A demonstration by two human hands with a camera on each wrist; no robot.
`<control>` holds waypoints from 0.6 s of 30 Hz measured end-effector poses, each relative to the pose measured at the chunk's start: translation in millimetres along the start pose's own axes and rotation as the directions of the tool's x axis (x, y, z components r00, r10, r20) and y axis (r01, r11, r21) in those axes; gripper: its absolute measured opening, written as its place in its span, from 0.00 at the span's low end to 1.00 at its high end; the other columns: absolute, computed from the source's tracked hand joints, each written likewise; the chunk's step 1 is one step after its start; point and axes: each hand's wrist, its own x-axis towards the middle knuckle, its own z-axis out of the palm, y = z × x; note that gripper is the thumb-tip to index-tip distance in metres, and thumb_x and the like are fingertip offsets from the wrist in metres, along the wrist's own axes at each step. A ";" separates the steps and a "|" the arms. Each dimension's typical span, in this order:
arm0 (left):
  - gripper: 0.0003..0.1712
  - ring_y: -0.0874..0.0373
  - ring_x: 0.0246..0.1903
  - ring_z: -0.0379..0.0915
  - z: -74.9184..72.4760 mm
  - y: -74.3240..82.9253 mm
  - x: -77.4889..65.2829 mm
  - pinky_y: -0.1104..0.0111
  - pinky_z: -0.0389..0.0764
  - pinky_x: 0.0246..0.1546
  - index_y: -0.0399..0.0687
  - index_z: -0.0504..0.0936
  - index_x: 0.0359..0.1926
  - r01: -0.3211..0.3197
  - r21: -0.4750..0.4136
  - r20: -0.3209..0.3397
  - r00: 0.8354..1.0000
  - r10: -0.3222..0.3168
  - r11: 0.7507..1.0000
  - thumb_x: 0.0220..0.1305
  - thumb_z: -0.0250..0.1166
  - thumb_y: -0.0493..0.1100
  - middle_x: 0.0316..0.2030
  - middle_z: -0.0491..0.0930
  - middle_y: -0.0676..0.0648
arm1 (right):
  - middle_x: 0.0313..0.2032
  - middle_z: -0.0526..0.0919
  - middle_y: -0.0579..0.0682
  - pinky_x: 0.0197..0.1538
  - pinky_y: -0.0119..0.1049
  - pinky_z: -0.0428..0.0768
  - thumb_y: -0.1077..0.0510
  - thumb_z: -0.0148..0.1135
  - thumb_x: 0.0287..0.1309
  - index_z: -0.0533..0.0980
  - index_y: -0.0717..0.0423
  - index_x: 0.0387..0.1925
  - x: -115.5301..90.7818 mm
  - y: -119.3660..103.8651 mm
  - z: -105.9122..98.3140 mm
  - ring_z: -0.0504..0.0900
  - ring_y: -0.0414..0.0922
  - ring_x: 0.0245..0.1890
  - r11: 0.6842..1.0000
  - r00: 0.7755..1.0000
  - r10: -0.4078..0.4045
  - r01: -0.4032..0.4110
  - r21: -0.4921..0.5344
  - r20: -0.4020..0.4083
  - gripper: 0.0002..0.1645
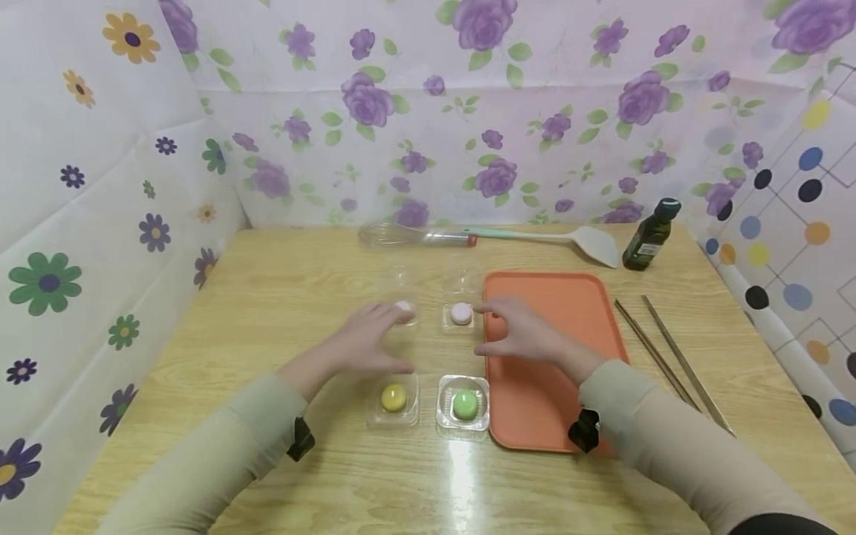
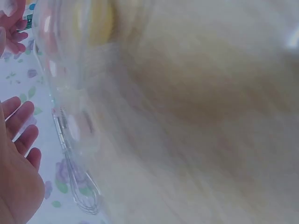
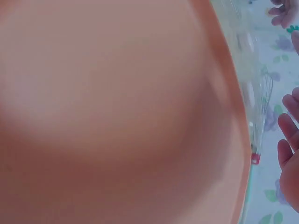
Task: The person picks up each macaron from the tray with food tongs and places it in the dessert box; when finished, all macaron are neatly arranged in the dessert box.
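Note:
My left hand (image 1: 364, 340) is held over the table with fingers and thumb spread apart, nothing between them. Its fingertips overlap a pale pink macaron (image 1: 405, 306) in a clear plastic box. Below its thumb is a yellow macaron (image 1: 394, 397) in another clear box, seen also in the left wrist view as a yellow macaron (image 2: 98, 21). Over the tray's left edge, my right hand (image 1: 520, 331) also has its fingers apart and holds nothing. Its index fingertip is close to a second pink macaron (image 1: 461, 313). A green macaron (image 1: 465, 405) sits in a clear box nearer me.
An orange tray (image 1: 535, 409) lies under my right forearm. Two chopsticks (image 1: 658, 357) are to its right. Along the back lie a whisk (image 1: 414, 236) and a white spatula (image 1: 591, 244); a dark bottle (image 1: 650, 236) stands beside them. Patterned cloth surrounds the table.

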 end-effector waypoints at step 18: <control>0.50 0.50 0.62 0.59 -0.3 -12.1 75.6 0.55 0.51 0.66 0.46 0.60 0.68 0.107 -0.032 0.022 0.994 -0.107 0.994 0.50 0.67 0.64 0.61 0.68 0.47 | 0.63 0.65 0.55 0.54 0.52 0.69 0.49 0.67 0.53 0.62 0.56 0.66 20.9 27.6 -23.9 0.66 0.57 0.57 0.975 0.988 0.152 -0.152 0.163 0.014 0.42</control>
